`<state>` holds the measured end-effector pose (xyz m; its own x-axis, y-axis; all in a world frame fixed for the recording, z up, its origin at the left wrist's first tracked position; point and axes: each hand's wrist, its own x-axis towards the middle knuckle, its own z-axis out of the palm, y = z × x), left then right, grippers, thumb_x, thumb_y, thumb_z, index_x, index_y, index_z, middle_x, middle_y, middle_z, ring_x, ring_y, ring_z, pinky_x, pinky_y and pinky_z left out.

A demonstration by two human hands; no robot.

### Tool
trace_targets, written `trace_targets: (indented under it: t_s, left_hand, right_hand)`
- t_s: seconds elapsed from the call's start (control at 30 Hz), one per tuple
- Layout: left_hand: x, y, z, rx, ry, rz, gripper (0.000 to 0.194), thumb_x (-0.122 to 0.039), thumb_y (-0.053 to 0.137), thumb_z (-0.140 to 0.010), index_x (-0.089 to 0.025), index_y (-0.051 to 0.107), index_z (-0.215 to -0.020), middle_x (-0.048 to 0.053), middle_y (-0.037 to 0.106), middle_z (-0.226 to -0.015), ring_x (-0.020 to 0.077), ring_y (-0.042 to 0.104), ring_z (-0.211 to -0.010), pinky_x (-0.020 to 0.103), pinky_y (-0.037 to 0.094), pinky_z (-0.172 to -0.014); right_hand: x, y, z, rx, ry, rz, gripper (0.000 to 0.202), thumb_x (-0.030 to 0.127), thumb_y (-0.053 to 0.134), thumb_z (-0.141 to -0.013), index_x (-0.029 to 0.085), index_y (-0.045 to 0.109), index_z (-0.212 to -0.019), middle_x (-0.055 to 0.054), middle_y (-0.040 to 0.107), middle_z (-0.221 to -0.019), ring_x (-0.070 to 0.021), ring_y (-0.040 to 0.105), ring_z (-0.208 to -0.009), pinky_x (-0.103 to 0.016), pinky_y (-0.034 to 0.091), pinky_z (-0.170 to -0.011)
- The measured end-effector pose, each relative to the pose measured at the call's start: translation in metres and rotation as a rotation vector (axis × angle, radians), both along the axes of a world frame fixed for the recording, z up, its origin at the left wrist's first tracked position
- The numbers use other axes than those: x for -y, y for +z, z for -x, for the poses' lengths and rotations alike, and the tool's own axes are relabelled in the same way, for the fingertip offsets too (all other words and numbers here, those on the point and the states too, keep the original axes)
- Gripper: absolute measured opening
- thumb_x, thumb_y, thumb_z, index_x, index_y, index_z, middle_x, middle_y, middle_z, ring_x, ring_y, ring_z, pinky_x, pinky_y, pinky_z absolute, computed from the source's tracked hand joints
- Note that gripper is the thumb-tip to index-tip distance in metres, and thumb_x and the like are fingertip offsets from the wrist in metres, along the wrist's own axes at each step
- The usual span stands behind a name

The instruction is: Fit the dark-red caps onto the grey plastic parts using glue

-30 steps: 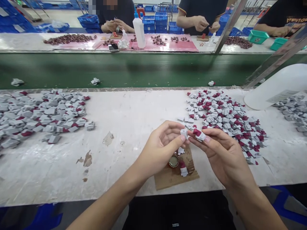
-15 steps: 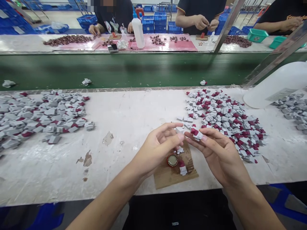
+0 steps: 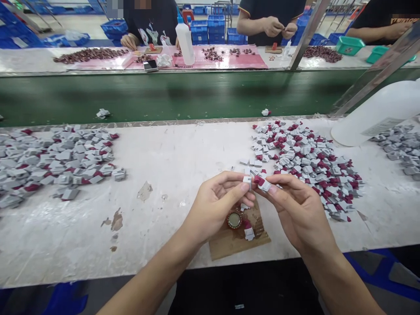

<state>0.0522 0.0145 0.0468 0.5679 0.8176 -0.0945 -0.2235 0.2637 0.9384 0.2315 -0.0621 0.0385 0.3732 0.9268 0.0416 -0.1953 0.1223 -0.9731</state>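
Observation:
Between thumb and fingers, my left hand (image 3: 218,201) pinches a small light grey plastic piece (image 3: 247,180). My right hand (image 3: 297,208) is closed on a grey and maroon piece (image 3: 263,183), its maroon end turned toward the left hand. The two pieces are close together; whether they touch I cannot tell. Below the hands lies a brown cardboard piece (image 3: 226,247) with wet-looking stains. On it sit a bottle cap (image 3: 234,219), hollow side up, and another grey and maroon piece (image 3: 249,232).
Piles of grey and maroon pieces lie at right (image 3: 305,162) and left (image 3: 65,157). A large white bottle (image 3: 370,116) leans in at the right. Behind the table runs a green conveyor belt (image 3: 183,94) carrying a few pieces. Several people work across it.
The left hand's grey piece and the right hand's maroon end have come closer together. Pieces on the conveyor belt have shifted left. The whole view has moved slightly.

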Motion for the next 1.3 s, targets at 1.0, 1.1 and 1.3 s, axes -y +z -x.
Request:
trace_targets:
  t_s: [1.0,1.1,1.3]
  left_hand:
    - [-0.1,0.007,-0.004,-0.479,0.116,-0.543,0.012,-0.03,0.074,-0.102,-0.02,0.077,-0.107,0.008,0.083,-0.107,0.0247,0.078,-0.099,0.04,0.063,-0.09]
    - [-0.155,0.007,-0.016,-0.624,0.336,-0.586,0.002,-0.02,0.07,-0.1,-0.019,0.072,-0.099,0.011,0.083,-0.111,0.0244,0.076,-0.102,0.04,0.058,-0.095]
    - [-0.241,0.007,-0.026,-0.857,0.596,-0.555,0.013,-0.014,0.07,-0.096,-0.022,0.064,-0.088,0.013,0.081,-0.108,0.0352,0.068,-0.121,0.057,0.038,-0.113]
  right_hand:
    - [-0.129,0.026,-0.034,0.765,0.096,0.059,0.018,0.025,0.075,-0.094,0.022,0.087,-0.108,-0.01,0.088,-0.11,-0.0283,0.082,-0.097,-0.048,0.068,-0.092]
    - [-0.2,0.034,-0.045,0.896,-0.043,0.093,0.027,0.013,0.073,-0.095,0.017,0.083,-0.119,-0.016,0.079,-0.136,-0.0338,0.075,-0.121,-0.059,0.056,-0.115]
    - [-0.288,0.034,-0.044,1.027,0.021,0.199,0.027,0.035,0.078,-0.107,0.02,0.075,-0.128,-0.01,0.075,-0.14,-0.0283,0.073,-0.125,-0.054,0.061,-0.109]
